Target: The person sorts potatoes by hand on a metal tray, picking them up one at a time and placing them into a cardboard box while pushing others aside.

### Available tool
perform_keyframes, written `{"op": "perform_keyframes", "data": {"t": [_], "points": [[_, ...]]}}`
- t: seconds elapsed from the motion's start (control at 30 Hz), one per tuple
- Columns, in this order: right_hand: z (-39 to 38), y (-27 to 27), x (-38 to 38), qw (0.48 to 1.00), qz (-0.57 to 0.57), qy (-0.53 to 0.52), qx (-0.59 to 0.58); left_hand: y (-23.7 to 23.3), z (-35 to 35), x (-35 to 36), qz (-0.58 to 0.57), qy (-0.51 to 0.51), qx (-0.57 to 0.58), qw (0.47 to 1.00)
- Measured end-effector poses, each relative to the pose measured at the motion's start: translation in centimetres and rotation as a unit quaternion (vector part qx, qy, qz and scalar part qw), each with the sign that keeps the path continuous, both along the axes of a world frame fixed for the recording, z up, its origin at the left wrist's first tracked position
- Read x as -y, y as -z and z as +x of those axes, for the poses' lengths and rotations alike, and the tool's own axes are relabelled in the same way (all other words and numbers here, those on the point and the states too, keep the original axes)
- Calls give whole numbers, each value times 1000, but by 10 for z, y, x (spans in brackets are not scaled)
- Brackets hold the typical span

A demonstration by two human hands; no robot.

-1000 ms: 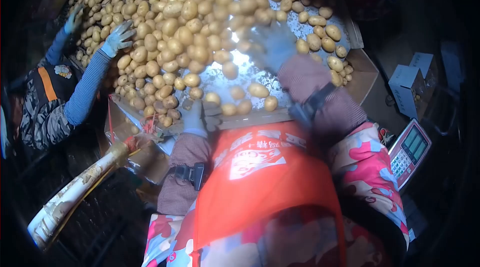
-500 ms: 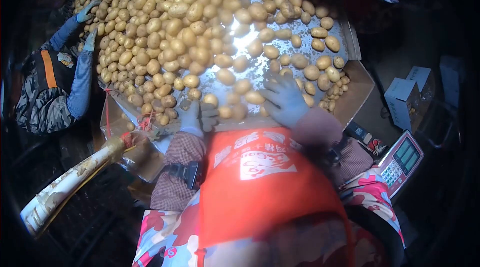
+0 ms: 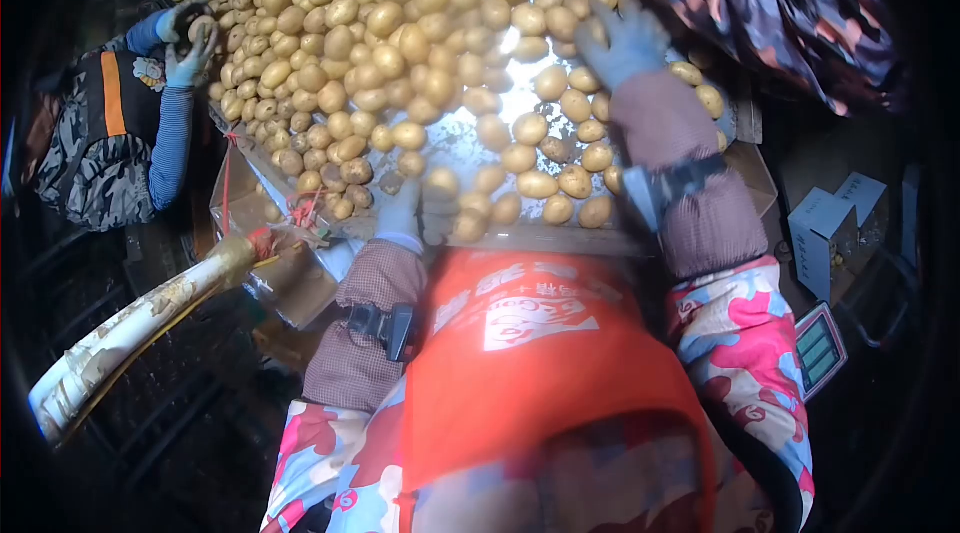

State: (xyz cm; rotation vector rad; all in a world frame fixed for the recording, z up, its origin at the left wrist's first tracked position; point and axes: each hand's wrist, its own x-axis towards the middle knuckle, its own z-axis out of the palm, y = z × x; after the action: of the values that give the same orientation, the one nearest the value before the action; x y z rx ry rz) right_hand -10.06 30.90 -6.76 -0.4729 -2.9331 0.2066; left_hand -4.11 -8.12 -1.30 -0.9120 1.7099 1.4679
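A big heap of potatoes [image 3: 385, 58] covers the left and middle of a shiny metal sorting table [image 3: 455, 141], and looser potatoes [image 3: 537, 183] lie to the right. My left hand [image 3: 402, 213], in a blue-grey glove, rests at the near edge beside several potatoes. Its thumb and fingers are apart, and I see nothing held in it. Farther out, my right hand [image 3: 628, 45], gloved alike, reaches across the right side of the table. Its fingers are spread next to potatoes, with their tips partly blurred.
At left, a co-worker's gloved hands [image 3: 190, 53] hold a potato. Another person's camouflage sleeve [image 3: 750, 8] leans over the far right corner. A taped white pole [image 3: 140, 328] juts out at near left. Cardboard boxes [image 3: 825, 233] and a digital scale [image 3: 820, 351] stand at right.
My right hand has swept from the near edge to the far right of the table. My left hand stays near the edge. The co-worker at left now holds a potato.
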Motion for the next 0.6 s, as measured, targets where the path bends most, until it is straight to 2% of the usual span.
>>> {"op": "perform_keyframes", "data": {"t": [0.03,0.1,0.2,0.27,0.3,0.33,0.37,0.4,0.5,0.57,0.6], "points": [[17,20,6,994,66,-64,-52,-4,0,-1,8,1,0,1000],[52,-33,15,994,-59,-88,5,-12,1,-4,31,3,0,999],[117,-25,1,992,-50,-101,-64,-5,5,5,103,-33,2,994],[158,-39,8,987,-109,-111,-51,1,25,-5,13,89,-202,975],[178,-46,15,982,-143,-117,-43,2,36,-10,-35,143,-301,942],[199,-53,23,979,-151,-134,-27,-16,41,-19,-95,284,-377,876],[215,-59,30,975,-158,-152,-14,-47,40,-31,-153,413,-444,780],[222,-61,33,971,-166,-171,-3,-64,36,-39,-206,527,-499,656],[240,-51,4,943,-321,-63,67,-32,33,-24,-174,568,-436,676],[236,-29,-37,981,-192,29,8,-21,25,-16,-134,596,-414,674],[210,-52,-45,964,-253,72,-32,-20,20,-15,-109,600,-407,680]]}}
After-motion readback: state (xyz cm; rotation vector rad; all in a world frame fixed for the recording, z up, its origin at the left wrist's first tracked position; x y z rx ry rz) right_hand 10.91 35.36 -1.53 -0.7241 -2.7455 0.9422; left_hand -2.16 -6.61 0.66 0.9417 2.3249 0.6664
